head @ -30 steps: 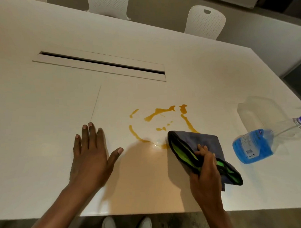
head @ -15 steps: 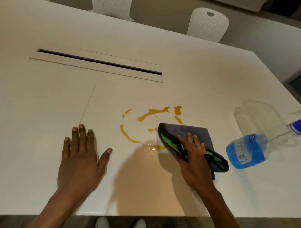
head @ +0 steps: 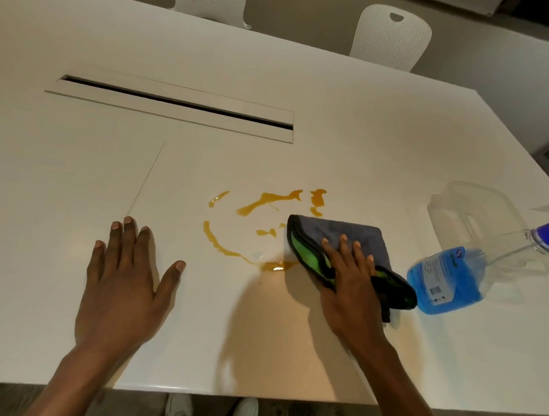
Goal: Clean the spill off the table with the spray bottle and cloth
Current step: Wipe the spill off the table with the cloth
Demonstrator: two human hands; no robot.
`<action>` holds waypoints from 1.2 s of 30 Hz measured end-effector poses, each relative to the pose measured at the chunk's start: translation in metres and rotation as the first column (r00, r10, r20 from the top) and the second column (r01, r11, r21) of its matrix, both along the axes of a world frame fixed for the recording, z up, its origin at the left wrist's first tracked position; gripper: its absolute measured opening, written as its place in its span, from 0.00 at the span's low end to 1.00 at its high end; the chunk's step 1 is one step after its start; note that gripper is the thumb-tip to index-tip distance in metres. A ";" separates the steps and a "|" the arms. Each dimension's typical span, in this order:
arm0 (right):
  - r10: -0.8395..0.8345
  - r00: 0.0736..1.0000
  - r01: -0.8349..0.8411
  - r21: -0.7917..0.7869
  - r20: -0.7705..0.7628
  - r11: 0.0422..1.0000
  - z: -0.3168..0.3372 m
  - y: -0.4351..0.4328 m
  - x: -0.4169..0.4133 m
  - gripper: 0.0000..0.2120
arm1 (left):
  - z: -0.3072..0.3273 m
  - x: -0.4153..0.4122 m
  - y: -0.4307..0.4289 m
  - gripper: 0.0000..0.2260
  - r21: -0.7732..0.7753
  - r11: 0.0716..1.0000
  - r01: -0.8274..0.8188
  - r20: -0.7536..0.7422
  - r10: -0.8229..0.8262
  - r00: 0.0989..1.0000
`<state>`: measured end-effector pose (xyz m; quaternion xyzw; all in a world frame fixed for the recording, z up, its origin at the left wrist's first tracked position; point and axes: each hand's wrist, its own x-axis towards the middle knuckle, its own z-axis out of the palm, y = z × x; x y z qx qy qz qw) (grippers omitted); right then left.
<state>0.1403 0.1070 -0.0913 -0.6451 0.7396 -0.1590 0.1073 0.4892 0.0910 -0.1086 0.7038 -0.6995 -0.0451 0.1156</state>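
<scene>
Bench [head: 293, 358], white, near edge lowest in view. Left hand [head: 124, 283]: flat on bench, fingers spread, empty. Right hand [head: 351, 285]: palm down, fingers extended, pressing folded grey-green cloth [head: 353, 238] at right rim of orange spill [head: 254, 225]. Spray bottle [head: 451, 279], blue liquid, lying just right of cloth. Cable slot [head: 177, 108] farther; chair [head: 391, 34] beyond.

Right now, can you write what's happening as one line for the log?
step: wiping | right hand: flat on cloth at spill's right edge | left hand: flat on table | spray bottle: lying right of cloth
</scene>
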 end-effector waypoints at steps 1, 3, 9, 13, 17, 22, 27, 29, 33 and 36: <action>0.018 0.999 -0.018 0.009 -0.029 1.000 -0.001 0.010 -0.002 0.34 | 0.000 0.000 0.000 0.43 0.003 1.000 -0.001 -0.009 0.001 1.000; 0.039 0.996 -0.037 0.027 -0.081 0.999 0.000 0.020 -0.009 0.35 | 0.001 0.000 0.001 0.43 -0.005 1.000 -0.004 -0.031 0.004 1.000; 0.015 0.983 0.000 0.082 -0.181 0.997 0.002 -0.031 -0.024 0.34 | -0.001 0.001 -0.001 0.43 -0.024 1.000 -0.009 -0.048 0.008 0.999; 0.074 0.984 -0.065 0.059 -0.161 0.996 -0.001 -0.027 -0.016 0.33 | -0.002 0.001 -0.002 0.43 -0.046 0.999 -0.019 -0.067 0.016 0.998; 0.153 0.981 -0.137 0.127 -0.123 0.982 0.007 0.005 -0.022 0.36 | -0.003 0.002 -0.002 0.43 -0.044 0.999 -0.022 -0.067 0.019 0.998; 0.085 0.986 -0.070 0.105 -0.142 0.992 0.006 -0.026 -0.041 0.34 | -0.002 0.002 -0.002 0.43 -0.038 0.999 -0.020 -0.041 0.019 0.999; 0.098 0.973 -0.080 0.089 -0.211 0.993 -0.001 -0.043 -0.027 0.33 | -0.001 0.002 -0.002 0.43 -0.031 0.999 -0.021 -0.037 0.020 0.999; 0.162 0.969 -0.142 0.115 -0.185 0.983 0.002 -0.029 -0.026 0.34 | -0.001 0.002 -0.002 0.43 -0.030 0.999 -0.018 -0.037 0.017 0.999; 0.192 0.978 -0.182 0.120 -0.077 0.976 0.011 -0.009 -0.032 0.37 | -0.001 0.000 -0.001 0.43 -0.029 1.000 0.007 -0.018 -0.007 1.000; 0.130 0.980 -0.118 0.081 -0.154 0.990 0.004 -0.032 -0.041 0.36 | -0.001 -0.002 -0.001 0.43 -0.027 0.998 0.055 -0.001 -0.055 0.998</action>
